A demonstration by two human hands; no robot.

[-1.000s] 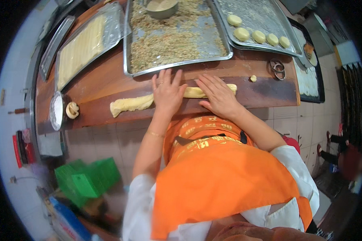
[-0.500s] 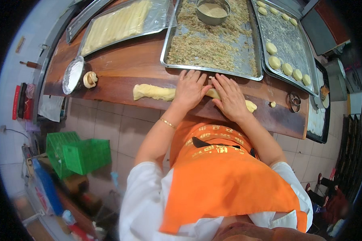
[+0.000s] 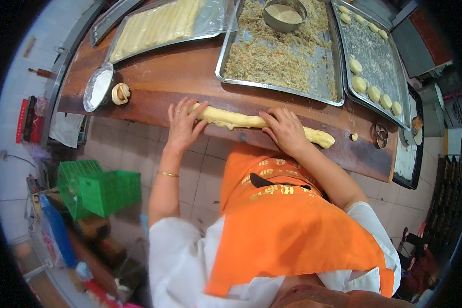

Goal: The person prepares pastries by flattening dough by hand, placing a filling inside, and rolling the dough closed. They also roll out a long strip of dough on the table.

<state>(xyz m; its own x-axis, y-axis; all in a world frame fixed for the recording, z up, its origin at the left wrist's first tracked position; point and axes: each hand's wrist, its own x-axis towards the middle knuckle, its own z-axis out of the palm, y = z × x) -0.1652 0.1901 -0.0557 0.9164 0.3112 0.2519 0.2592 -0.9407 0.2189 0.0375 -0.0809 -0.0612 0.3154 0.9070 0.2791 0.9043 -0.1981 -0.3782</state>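
Note:
A long pale-yellow dough rope (image 3: 236, 120) lies across the wooden table near its front edge, its surface lumpy and uneven. My left hand (image 3: 184, 124) rests at the rope's left end, fingers spread, with thumb and forefinger over the dough; that end is partly hidden. Over the right half lies my right hand (image 3: 287, 129), fingers stretched out and thumb apart, pressing on the rope. Past it the thicker right end (image 3: 321, 137) sticks out. A small dough scrap (image 3: 354, 137) sits to the right, beside metal ring cutters (image 3: 381, 135).
Beyond my hands stands a tray (image 3: 282, 90) of crumbly filling with a metal bowl (image 3: 285, 15) in it. At right is a tray (image 3: 372, 56) of dough rounds; at far left, a tray of plastic-covered dough strips (image 3: 156, 28). A flour bowl (image 3: 98, 88) and a coiled dough piece (image 3: 120, 94) stand left.
My hands have moved apart along the dough rope: the left slid out to its left end, while the right shifted slightly down. The rope's middle is now uncovered.

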